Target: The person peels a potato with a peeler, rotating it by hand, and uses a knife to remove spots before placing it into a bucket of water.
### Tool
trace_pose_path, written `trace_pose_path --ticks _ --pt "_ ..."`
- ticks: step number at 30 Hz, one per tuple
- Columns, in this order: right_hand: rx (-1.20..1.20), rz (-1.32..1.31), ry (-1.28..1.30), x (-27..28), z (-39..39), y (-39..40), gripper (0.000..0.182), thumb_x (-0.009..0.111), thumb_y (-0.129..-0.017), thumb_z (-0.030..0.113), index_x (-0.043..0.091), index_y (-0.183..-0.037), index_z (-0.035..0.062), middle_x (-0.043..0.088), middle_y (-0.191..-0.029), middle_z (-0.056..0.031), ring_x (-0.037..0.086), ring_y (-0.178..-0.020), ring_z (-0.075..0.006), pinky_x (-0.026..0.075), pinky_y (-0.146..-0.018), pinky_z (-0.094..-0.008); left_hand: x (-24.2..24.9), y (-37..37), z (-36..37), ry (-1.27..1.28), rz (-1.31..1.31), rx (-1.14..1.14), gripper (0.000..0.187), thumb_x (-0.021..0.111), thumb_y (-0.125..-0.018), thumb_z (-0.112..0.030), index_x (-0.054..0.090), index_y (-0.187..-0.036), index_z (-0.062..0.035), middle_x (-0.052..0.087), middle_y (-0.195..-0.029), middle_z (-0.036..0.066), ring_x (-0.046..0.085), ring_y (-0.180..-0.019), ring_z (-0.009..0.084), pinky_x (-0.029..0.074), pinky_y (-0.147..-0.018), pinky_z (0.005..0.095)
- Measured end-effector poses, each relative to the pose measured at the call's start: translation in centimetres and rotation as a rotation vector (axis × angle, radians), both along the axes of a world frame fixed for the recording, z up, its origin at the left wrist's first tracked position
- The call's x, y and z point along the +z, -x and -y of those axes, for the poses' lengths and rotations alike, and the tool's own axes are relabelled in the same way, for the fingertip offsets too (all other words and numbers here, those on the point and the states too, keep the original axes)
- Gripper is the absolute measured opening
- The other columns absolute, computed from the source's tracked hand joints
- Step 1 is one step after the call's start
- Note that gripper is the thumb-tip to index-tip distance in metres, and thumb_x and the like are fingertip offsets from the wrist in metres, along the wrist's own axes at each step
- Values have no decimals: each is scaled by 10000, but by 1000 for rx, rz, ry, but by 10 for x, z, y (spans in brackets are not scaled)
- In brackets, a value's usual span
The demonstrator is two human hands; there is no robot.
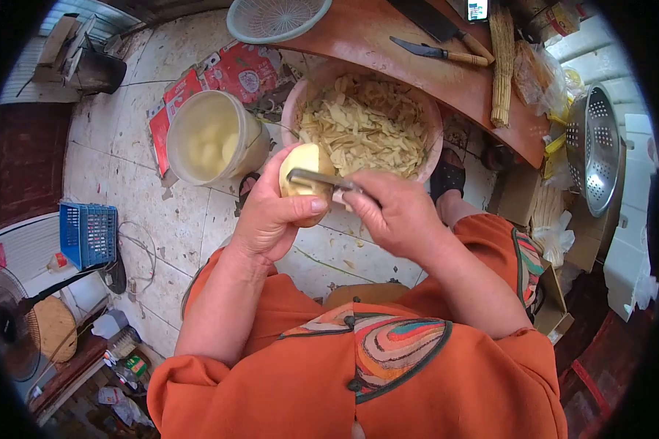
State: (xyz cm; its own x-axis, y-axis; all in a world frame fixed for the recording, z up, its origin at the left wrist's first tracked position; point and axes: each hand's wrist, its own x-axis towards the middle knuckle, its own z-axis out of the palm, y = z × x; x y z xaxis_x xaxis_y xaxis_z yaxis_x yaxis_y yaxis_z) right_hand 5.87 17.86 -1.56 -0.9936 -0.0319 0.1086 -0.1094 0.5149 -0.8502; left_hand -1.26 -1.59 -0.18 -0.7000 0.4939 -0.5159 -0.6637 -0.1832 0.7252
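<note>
My left hand (272, 212) is closed around a potato (305, 162), thumb along its near side. Part of the potato shows pale, bare flesh and part still has brown skin. In my right hand (394, 214) is a peeler (316, 178), its dark metal head lying against the potato. Just beyond both hands stands a pink tub (291, 110) heaped with potato peelings (370, 124). A clear plastic bucket (185, 173) to the left holds several peeled potatoes (211, 150) in cloudy liquid.
A brown table (359, 40) at the back carries a cleaver (436, 22), a knife (425, 50) and a white-green basket (278, 16). A metal colander (597, 150) stands at right. Left are a blue crate (88, 234) and a fan (7, 314). Red cardboard (241, 73) lies on the tiles.
</note>
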Motion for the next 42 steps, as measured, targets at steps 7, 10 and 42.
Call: trace_pose_path --ticks 7,10,42 --pt "-180 249 23 -18 -22 20 258 597 -935 256 677 -1007 22 671 -850 -229 660 -825 -406 513 -729 -451 5 -3 -2 -156 28 -91 959 738 -578 27 361 -1456 -54 562 -1218 74 585 -1084 195 508 -908 302" --pt "-167 195 66 0 -14 13 254 607 -932 246 657 -1040 22 667 -849 -219 659 -816 -402 518 -727 -444 1 1 -1 -137 54 20 939 732 -607 24 351 -1461 -60 557 -1213 71 581 -1083 195 505 -906 301" --pt "-235 260 105 -17 -17 19 256 618 -927 230 664 -1064 19 671 -894 -226 663 -855 -399 520 -742 -439 6 -8 -6 -54 -113 -63 1015 855 -581 -9 348 -1460 -49 567 -1192 96 617 -1055 243 547 -878 369"
